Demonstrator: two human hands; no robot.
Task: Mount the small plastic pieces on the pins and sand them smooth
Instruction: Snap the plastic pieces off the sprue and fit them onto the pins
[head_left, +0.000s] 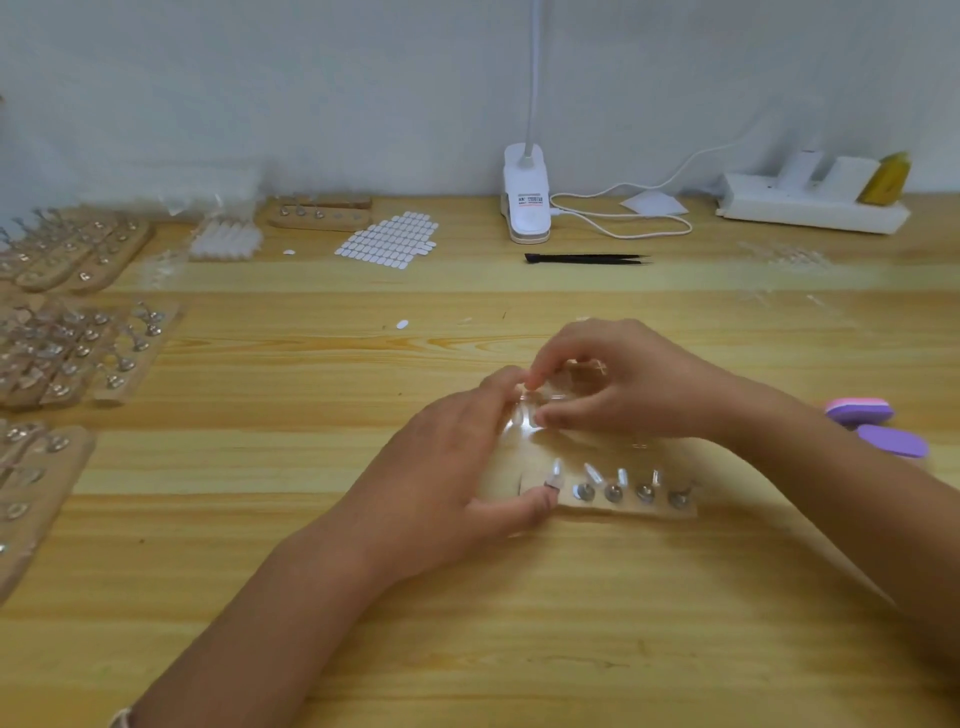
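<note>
Just behind pin block (623, 508), L hand (457, 467) + R hand (623, 384) on clear bag (525, 415)

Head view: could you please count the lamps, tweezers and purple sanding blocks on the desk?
Lamp: 1
Tweezers: 1
Sanding blocks: 2
Total: 4

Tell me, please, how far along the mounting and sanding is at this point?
Done: four clear pieces stand on the wooden block's pins; the rightmost pin looks bare. In hand: the left hand and right hand pinch a clear plastic packet above the block. Left: that last pin, then sanding; the purple sanding blocks lie untouched at the right.
</note>
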